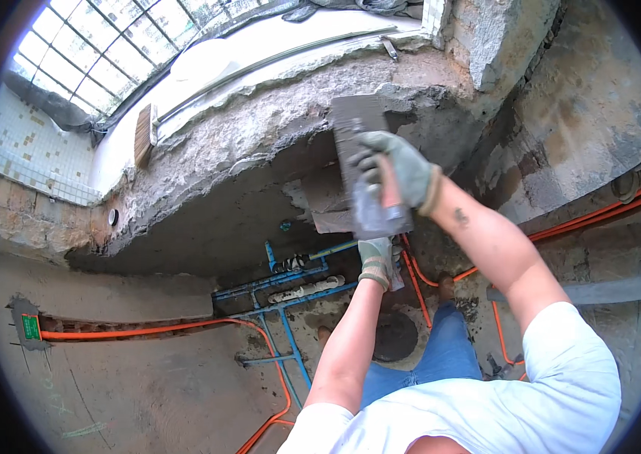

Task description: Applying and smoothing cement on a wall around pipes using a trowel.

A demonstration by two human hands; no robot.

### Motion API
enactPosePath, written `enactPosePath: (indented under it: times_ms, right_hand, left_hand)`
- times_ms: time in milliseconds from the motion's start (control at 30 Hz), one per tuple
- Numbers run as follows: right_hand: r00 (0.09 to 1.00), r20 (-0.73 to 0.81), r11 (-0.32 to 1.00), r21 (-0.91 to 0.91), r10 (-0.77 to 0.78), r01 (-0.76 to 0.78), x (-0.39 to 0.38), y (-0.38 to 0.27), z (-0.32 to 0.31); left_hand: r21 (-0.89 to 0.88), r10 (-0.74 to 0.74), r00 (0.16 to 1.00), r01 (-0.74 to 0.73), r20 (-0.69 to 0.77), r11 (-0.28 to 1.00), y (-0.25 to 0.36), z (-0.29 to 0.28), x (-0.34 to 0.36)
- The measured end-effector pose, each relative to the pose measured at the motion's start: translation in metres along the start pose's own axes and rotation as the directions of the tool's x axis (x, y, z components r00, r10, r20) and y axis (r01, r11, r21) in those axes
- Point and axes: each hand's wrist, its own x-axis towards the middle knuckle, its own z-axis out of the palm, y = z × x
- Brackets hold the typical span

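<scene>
My right hand (404, 170), in a grey-green work glove, is closed round the handle of a rectangular plastering trowel (358, 121). The trowel's long blade is smeared with grey mortar and stands lengthwise in front of the wall under the ledge; whether it touches the wall I cannot tell. Just below its near end is my left hand (376, 257), gloved too, with its fingers mostly hidden. Left of the blade shows a flat grey-brown piece (328, 197); whether it is a board or part of the wall is unclear. Wet-looking grey mortar (252, 189) covers the wall there.
A wide brush (145, 136) leans at the rough ledge (260, 113) below a barred window (124, 45). Blue pipes (290, 340) and a white pipe (309, 290) run low ahead. Orange conduits (146, 331) cross left and right. Between my legs is a dark round patch (395, 337).
</scene>
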Motion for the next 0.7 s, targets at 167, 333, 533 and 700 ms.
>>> enactPosePath:
  times_ms: [167,333,533,700]
  right_hand:
    - [0.964,-0.031,0.959,-0.101,0.264,-0.266,0.051,0.023,0.004]
    - [0.966,-0.178,0.971,-0.117,0.185,-0.208,0.044,0.006,-0.002]
    - [0.973,-0.230,0.996,-0.076,0.030,-0.048,-0.069,-0.088,-0.078]
    - [0.911,-0.299,0.152,-0.952,-0.284,-0.265,-0.082,-0.058,-0.118]
  left_hand:
    - [0.104,-0.310,0.939,0.297,0.151,0.949,0.054,0.059,-0.038]
    - [-0.166,-0.469,0.873,0.486,0.130,0.858,0.077,0.055,-0.044]
    - [-0.132,-0.437,0.898,0.439,0.044,0.889,0.090,0.060,-0.050]
    - [-0.120,-0.422,0.906,0.423,0.033,0.898,0.075,0.051,-0.043]
